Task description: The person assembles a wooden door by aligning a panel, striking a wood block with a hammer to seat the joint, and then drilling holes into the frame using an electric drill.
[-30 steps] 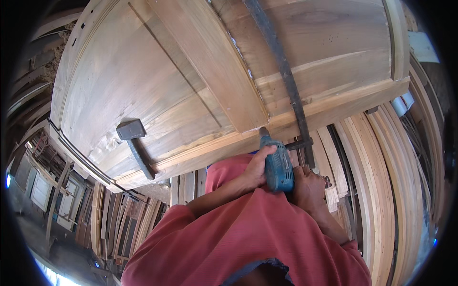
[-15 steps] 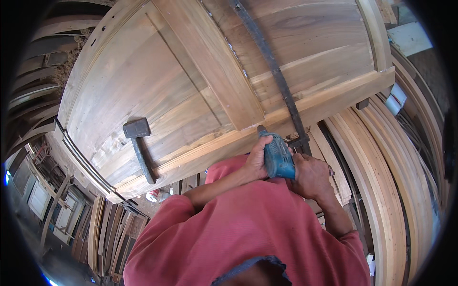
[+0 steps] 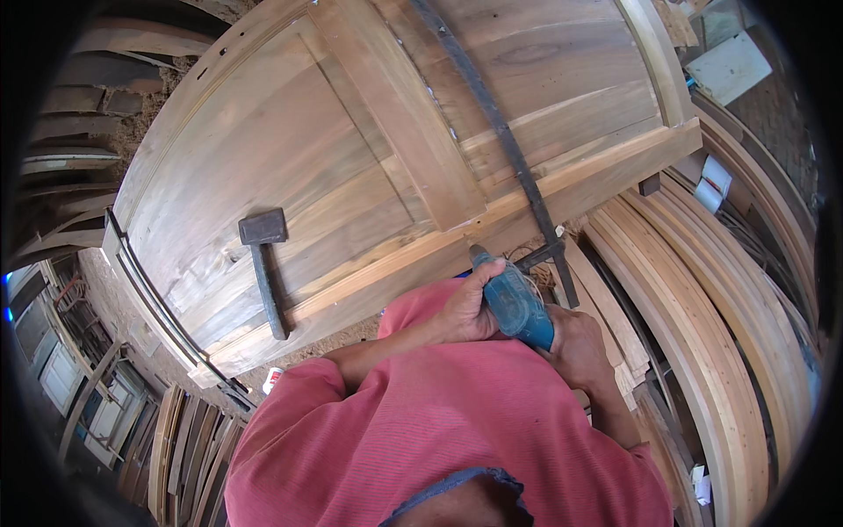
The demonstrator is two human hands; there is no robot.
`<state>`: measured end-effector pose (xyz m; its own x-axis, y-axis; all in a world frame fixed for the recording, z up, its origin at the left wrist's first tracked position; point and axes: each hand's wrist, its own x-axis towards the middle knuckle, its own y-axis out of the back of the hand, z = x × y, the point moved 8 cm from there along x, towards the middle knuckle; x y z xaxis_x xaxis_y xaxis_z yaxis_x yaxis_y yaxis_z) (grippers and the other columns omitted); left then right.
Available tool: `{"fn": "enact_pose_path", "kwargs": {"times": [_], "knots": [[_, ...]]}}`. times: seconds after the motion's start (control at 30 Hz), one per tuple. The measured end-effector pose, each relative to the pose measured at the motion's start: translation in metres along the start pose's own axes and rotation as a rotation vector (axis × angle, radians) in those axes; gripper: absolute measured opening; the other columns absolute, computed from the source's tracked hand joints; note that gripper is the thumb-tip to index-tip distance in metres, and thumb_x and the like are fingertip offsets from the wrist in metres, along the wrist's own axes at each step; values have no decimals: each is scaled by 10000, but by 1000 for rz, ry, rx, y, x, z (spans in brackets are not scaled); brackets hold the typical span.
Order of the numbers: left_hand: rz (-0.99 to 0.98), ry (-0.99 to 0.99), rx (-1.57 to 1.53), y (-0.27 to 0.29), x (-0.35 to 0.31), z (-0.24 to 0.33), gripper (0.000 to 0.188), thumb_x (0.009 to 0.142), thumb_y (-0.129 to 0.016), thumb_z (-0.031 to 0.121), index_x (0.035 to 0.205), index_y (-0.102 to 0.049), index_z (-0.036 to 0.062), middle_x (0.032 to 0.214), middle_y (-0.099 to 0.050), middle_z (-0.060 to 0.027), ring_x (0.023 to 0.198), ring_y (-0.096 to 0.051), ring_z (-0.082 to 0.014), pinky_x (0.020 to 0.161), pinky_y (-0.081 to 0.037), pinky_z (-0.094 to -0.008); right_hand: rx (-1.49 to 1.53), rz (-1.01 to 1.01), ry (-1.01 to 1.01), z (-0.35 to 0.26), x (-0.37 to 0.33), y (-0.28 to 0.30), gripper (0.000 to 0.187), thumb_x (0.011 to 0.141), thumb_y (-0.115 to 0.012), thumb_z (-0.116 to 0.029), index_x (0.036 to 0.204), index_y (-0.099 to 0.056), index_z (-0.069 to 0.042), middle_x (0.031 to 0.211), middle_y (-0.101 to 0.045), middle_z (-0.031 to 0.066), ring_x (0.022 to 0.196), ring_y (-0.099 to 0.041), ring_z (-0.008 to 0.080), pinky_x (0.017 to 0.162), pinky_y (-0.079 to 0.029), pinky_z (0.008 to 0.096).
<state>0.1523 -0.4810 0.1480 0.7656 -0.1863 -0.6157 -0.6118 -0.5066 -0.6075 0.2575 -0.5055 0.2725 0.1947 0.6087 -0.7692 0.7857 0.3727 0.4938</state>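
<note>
A teal power drill (image 3: 518,307) is gripped in both my hands in front of my chest. My left hand (image 3: 470,307) wraps round its front body, thumb on top. My right hand (image 3: 580,347) closes round the rear, where the handle is mostly hidden. The drill's nose points away from me at the near edge of a large panelled wooden door (image 3: 255,149); whether the bit touches the wood I cannot tell. On the door's left part lies a mallet (image 3: 263,228) with a dark block head. A long dark metal bar clamp (image 3: 496,123) crosses the door, right of the drill.
Another dark bar clamp (image 3: 158,299) spans the door's left end. Long stacked timber boards (image 3: 676,299) lie to the right, with more wood pieces (image 3: 180,448) at the lower left. A pale flat board (image 3: 729,68) sits at the far right.
The drill has come back a little from the door edge and tilted, so its nose shows more clearly. Both hands moved with it. The whole view has shifted slightly.
</note>
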Motion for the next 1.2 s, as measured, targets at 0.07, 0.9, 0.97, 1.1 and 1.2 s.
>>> {"fn": "enact_pose_path", "kwargs": {"times": [0.07, 0.9, 0.97, 1.1, 1.2], "knots": [[0, -10, 13, 5, -4, 2, 338, 917, -728, 254, 1148, -599, 43, 1043, -679, -160, 1073, -672, -355, 1004, -534, -552, -14, -15, -13, 0, 0, -7, 444, 700, -802, -243, 1023, -629, 7, 876, -686, 239, 857, -669, 457, 750, -519, 514], [-12, -20, 53, 34, 4, 8, 338, 915, -731, 255, 1125, -603, 23, 1024, -692, -177, 1021, -689, -346, 965, -563, -524, -47, -16, -84, -3, 3, -27, 460, 706, -834, -239, 1005, -604, 24, 884, -685, 279, 859, -673, 480, 762, -527, 533], [10, -10, 55, 35, 4, 7, 347, 913, -734, 262, 1129, -603, 25, 1028, -690, -174, 1012, -689, -341, 957, -565, -523, -61, -17, -89, -2, 2, -26, 466, 703, -833, -242, 1006, -603, 29, 885, -683, 280, 861, -673, 482, 760, -527, 536], [26, 6, 60, 36, 1, 8, 359, 911, -739, 273, 1133, -605, 25, 1032, -689, -166, 991, -690, -335, 945, -567, -527, 5, 19, -73, -6, -2, -27, 490, 692, -842, -254, 1011, -601, 29, 901, -682, 279, 865, -671, 487, 757, -525, 545], [39, 0, 66, 38, 1, 8, 366, 909, -743, 280, 1132, -608, 23, 1032, -690, -164, 988, -691, -328, 942, -570, -523, -4, 19, -90, -3, 0, -29, 493, 689, -844, -255, 1012, -600, 27, 920, -678, 281, 861, -670, 488, 753, -523, 550]]}}
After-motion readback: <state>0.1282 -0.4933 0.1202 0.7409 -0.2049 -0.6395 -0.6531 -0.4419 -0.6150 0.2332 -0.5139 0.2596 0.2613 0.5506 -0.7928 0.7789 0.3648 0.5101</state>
